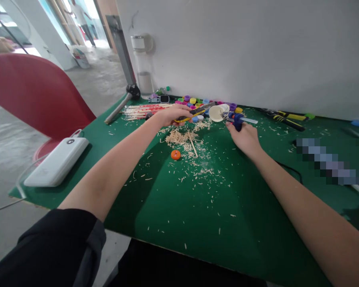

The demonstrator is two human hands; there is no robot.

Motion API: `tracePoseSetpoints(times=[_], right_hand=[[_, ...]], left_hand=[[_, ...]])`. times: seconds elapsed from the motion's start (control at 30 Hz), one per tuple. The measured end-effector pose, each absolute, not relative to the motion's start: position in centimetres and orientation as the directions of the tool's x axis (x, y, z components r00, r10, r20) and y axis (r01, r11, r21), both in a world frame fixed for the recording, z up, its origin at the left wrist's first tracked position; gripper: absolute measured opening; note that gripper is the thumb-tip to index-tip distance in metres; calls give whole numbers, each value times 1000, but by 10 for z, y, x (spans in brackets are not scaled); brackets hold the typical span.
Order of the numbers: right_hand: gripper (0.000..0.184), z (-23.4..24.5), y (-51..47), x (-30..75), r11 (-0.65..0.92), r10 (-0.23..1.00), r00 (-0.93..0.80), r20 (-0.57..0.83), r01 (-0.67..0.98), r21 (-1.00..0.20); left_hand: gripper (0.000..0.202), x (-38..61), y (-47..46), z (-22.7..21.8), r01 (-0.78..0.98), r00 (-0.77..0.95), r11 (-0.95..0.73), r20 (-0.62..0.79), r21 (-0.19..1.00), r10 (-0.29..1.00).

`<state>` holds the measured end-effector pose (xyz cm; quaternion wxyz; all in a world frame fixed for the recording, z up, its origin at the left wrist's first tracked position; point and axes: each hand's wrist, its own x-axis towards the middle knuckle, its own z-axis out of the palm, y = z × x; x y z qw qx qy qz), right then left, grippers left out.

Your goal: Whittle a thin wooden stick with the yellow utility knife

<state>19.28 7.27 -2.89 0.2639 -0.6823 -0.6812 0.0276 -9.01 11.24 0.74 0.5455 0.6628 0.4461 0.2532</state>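
My left hand (177, 114) is closed around a yellow-and-black utility knife (197, 111), whose far end points right over the bottle caps. In my right hand (245, 137) is a blue hot glue gun (237, 119), with a clear glue stick (251, 120) poking out to the right. Its front end meets a cream-coloured paper cup (216, 113) lying on its side; whether they touch I cannot tell. Below my left hand lies a heap of wood shavings (179, 136) with a thin wooden stick (193, 144). An orange bottle cap (176, 154) sits in front of the heap.
Wrapped chopsticks (137, 111) and a hammer (119, 107) lie at the back left, with several coloured caps (193, 101) along the wall. Pliers (287, 119) rest at the back right. A white power bank (58, 161) is near the left edge, beside a red chair (42, 91).
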Motion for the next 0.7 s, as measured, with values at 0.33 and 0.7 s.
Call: tracePoseSetpoints(times=[0.33,0.7], right_hand=[[48,-23,79,193,30,968,-22,252,999,-28],[42,-19,67,197,-65,974,18,224,977,205]], left_hand=[[36,-95,112,-1,315,452,-5,-145,949,880],[48,-88,120,5,324,432,-33,-117,945,894]])
